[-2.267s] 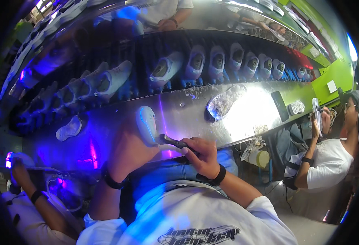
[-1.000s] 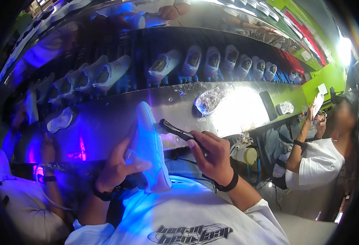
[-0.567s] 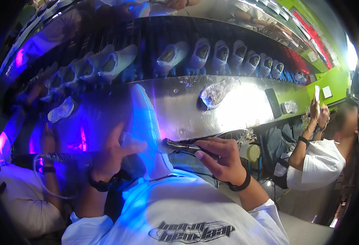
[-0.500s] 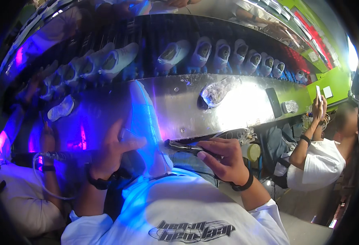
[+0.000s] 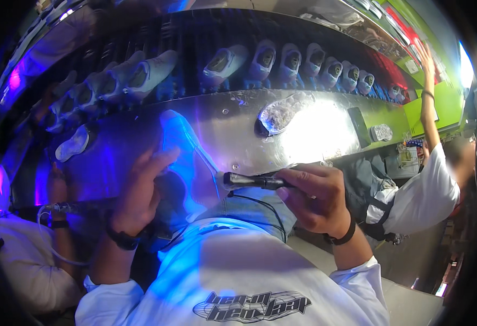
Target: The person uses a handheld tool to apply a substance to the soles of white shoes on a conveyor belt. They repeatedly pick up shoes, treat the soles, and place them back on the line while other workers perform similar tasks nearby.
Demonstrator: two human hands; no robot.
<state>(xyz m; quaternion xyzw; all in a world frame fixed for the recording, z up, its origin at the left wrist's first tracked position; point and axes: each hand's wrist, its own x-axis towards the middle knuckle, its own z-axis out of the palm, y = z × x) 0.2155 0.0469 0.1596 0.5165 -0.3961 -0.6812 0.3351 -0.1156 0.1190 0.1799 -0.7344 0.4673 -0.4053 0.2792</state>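
A pale shoe (image 5: 193,171), washed in blue light, lies tilted above my lap with its toe pointing away from me. My left hand (image 5: 142,190) is closed on its left side; some of the fingers are hidden behind the shoe. From the right, my right hand (image 5: 320,195) grips a brush (image 5: 252,181) with a dark handle and a silvery collar. The brush's short pale bristles meet the shoe's right side.
Behind the metal bench (image 5: 244,130), pale shoes (image 5: 290,62) stand in a row on a dark conveyor. A sole-shaped piece (image 5: 284,113) with a crumpled pale inside and a dark flat slab (image 5: 359,126) lie on the bench. Co-workers sit left (image 5: 29,261) and right (image 5: 420,185).
The shoe has shifted left and turned a little. My left thumb has moved off its top. My right hand and brush have moved slightly right. The right co-worker's arm now reaches far forward.
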